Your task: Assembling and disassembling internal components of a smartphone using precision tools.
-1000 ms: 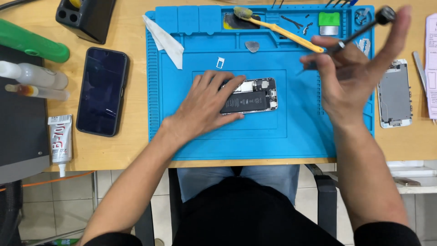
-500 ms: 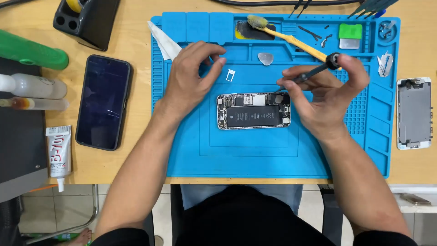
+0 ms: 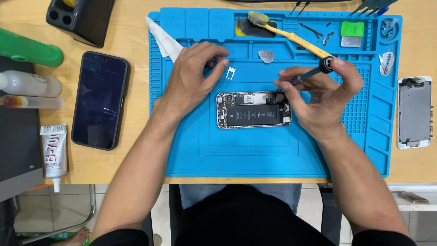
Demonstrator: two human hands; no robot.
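Since half a second back, our right hand point(image 3: 325, 98) has dropped the screwdriver point(image 3: 309, 74) lower, so its tip now sits at the top-right corner of the opened phone point(image 3: 253, 110); our left hand point(image 3: 191, 79) has barely shifted.

Near to far: the opened phone lies flat in the middle of the blue mat point(image 3: 273, 155), internals and battery facing up, long side across us. That keeps the screws reachable from above. It sits between both hands, just below the left fingertips and touching-close to the right fingers.

Right hand is closed around the screwdriver, fingers pinching the shaft, one finger capping the black swivel end, probably to press down while turning.

Left hand is curled, fingertips pinched together above the phone's top-left, beside a small white tray part point(image 3: 231, 73). We cannot tell whether it holds anything.

Farther off on the mat: grey pick point(image 3: 266, 56), yellow toothbrush point(image 3: 291, 36), white cloth point(image 3: 165, 42). Left on the tabletop point(image 3: 136, 155): dark phone point(image 3: 100, 99), glue tube point(image 3: 53, 152). Far right: detached screen panel point(image 3: 413, 111).
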